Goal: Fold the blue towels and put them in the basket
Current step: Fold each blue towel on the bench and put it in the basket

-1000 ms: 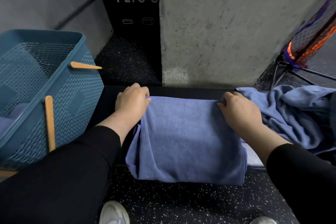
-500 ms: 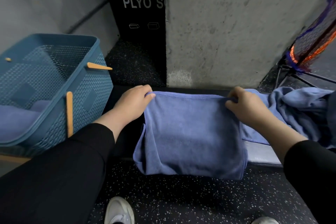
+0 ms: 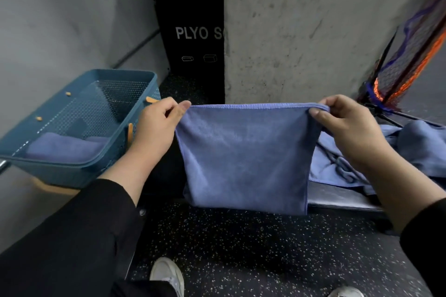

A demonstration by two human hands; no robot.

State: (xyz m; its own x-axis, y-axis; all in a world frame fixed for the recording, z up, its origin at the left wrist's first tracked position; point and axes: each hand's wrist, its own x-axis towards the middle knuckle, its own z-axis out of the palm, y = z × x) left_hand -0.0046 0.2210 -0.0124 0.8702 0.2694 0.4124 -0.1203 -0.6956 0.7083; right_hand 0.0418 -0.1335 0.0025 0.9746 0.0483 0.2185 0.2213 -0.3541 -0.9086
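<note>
Lifted off the bench since a second ago: folded blue towel (image 3: 246, 159) now hanging free, top edge taut between both hands. Left hand (image 3: 156, 125) pinching upper left corner, thumb over curled fingers; right hand (image 3: 347, 128) pinching upper right corner likewise. Below, speckled dark floor (image 3: 253, 248), white shoe (image 3: 166, 272). Right, unfolded towels (image 3: 415, 147) heaped on black bench (image 3: 337, 198). Left, blue basket (image 3: 79, 171) holding folded towel. Behind, concrete pillar (image 3: 301, 31), black plyo box (image 3: 190, 31).
</note>
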